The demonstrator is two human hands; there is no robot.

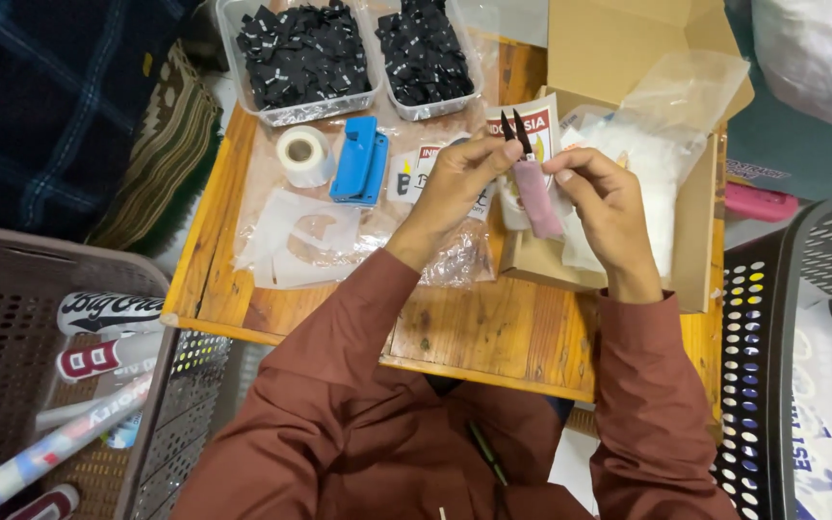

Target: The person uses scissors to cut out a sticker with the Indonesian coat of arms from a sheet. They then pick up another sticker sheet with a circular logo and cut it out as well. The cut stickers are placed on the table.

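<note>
Snips (517, 132) with a pink handle hang above the desk (474, 332), in front of the open cardboard box (628, 48). The left hand (455, 183) grasps them near the black blades with its fingers (493, 154), and the right hand (604, 197) pinches the pink part from the other side. Near the left hand lie a blue tool (358, 159), a white tape roll (303, 154) and clear plastic bags (305, 241). Two trays (238, 58) of black labels stand at the far edge. Baskets (12, 279) stand on both sides.
</note>
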